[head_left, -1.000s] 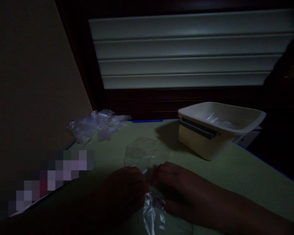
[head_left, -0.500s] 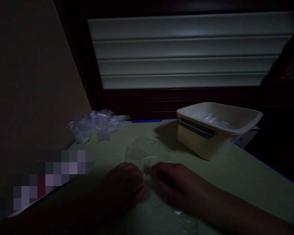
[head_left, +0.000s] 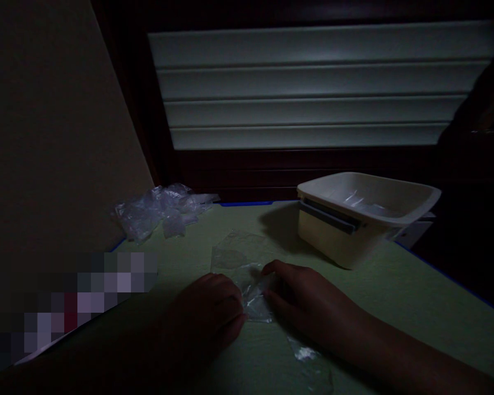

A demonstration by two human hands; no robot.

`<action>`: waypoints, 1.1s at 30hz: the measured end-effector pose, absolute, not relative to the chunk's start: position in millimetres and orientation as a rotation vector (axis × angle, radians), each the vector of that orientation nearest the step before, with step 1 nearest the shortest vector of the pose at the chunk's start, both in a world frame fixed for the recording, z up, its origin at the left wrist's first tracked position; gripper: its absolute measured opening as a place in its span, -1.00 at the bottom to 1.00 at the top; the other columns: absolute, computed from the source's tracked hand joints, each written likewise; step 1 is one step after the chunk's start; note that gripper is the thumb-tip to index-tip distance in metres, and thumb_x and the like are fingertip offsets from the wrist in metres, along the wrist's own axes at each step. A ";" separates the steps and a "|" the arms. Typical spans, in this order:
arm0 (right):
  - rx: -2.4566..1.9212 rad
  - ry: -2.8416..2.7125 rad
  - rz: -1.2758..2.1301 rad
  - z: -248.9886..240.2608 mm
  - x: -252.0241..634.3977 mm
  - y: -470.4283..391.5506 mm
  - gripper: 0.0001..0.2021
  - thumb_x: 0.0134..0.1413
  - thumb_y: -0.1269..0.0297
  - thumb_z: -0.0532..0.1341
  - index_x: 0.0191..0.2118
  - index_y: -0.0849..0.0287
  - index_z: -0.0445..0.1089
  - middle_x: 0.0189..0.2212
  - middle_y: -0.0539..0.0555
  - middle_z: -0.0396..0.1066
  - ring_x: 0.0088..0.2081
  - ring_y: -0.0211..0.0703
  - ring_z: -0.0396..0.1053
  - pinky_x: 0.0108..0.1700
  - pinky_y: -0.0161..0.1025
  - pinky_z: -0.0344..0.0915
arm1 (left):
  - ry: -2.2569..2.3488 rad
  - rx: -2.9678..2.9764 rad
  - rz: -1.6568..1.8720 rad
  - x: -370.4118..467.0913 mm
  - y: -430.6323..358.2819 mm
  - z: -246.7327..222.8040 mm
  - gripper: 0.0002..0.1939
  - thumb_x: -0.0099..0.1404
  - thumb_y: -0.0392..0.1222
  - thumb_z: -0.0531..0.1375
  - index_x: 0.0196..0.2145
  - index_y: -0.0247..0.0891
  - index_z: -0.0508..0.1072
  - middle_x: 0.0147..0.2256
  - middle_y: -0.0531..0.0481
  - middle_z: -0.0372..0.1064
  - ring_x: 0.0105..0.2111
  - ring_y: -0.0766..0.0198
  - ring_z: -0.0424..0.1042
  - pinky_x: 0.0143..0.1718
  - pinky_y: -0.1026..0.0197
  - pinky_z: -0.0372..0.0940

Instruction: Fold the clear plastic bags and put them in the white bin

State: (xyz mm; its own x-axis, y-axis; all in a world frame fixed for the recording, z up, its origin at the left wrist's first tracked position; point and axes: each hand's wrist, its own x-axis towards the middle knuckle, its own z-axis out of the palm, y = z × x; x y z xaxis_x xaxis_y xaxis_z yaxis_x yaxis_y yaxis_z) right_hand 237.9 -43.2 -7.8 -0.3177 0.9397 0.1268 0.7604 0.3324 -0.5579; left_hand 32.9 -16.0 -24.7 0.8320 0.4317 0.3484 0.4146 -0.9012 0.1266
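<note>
A small clear plastic bag is stretched between my two hands, just above or on the green tabletop. My left hand is closed, its thumb and curled fingers on the bag's left edge. At the opposite edge, my right hand curves round the plastic, thumb and forefinger a little apart and the other fingers hidden. Another flat, clear plastic piece lies right behind the hands. Nearer to me, under the right wrist, is a further shiny clear plastic piece.
A cream plastic bin with a grey handle stands tilted at the back right, clear plastic inside it. Crumpled clear bags are heaped at the back left. The green table has a blue edge. A blurred-out object lies left.
My right hand has shifted slightly up and right, and its thumb and forefinger have parted. The bag between my hands shows wider. My left hand has barely moved.
</note>
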 end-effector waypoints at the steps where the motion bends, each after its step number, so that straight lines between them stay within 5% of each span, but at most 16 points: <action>1: -1.510 -2.181 0.550 -7.2 237.8 -43.0 -0.78 0.05 0.40 0.09 -0.15 0.23 0.32 -0.38 0.11 0.41 -0.42 -0.19 0.32 -0.42 -0.34 0.15 | 0.682 2.970 0.578 32.8 -16.5 -24.1 -0.93 0.24 -0.36 0.10 -0.39 -0.28 0.35 -0.36 0.03 0.36 -0.34 0.26 0.29 -0.27 0.20 0.19; 12: -1.537 -2.138 0.480 -12.5 238.4 -43.7 -0.49 0.01 0.41 0.10 0.13 0.29 0.07 -0.26 0.20 0.38 -0.32 -0.09 0.36 -0.34 -0.22 0.23 | 0.473 3.040 0.677 30.7 -20.4 -22.2 -0.86 0.32 -0.31 0.00 -0.32 -0.26 0.35 -0.27 -0.04 0.33 -0.30 0.24 0.28 -0.24 0.19 0.23; 16: -1.504 -2.097 0.339 -6.6 241.9 -45.3 -0.59 0.00 0.46 0.06 0.04 0.30 0.12 -0.18 0.24 0.31 -0.26 -0.07 0.34 -0.27 -0.17 0.25 | 0.492 3.005 0.671 30.5 -20.1 -24.2 -0.85 0.31 -0.31 -0.01 -0.32 -0.28 0.35 -0.27 -0.06 0.32 -0.29 0.22 0.27 -0.23 0.16 0.23; 24: -1.267 -2.283 0.303 6.3 242.7 -48.4 -0.87 0.03 0.49 0.04 -0.31 0.24 0.29 -0.39 0.09 0.31 -0.40 -0.19 0.30 -0.36 -0.27 0.23 | 0.550 3.029 0.579 31.9 -20.6 -22.5 -0.83 0.30 -0.31 -0.01 -0.33 -0.27 0.38 -0.29 -0.04 0.31 -0.31 0.23 0.27 -0.25 0.18 0.24; 33: -1.045 -2.614 0.430 2.5 237.9 -53.5 -0.74 0.06 0.52 0.06 -0.16 0.20 0.39 -0.23 0.14 0.41 -0.13 -0.14 0.32 -0.05 -0.24 0.19 | 0.791 3.004 0.759 34.5 -20.5 -22.6 -0.85 0.24 -0.35 -0.01 -0.38 -0.29 0.35 -0.36 -0.06 0.35 -0.33 0.17 0.30 -0.24 0.07 0.24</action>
State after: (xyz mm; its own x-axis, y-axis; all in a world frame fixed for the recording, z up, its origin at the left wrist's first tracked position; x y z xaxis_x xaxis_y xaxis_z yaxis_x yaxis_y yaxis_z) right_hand 237.9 -53.5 2.5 -0.6936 0.7029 0.1576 0.6154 0.6919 -0.3776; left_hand 34.5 -20.5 -22.6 0.7652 0.4513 0.4591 0.4776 -0.8761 0.0650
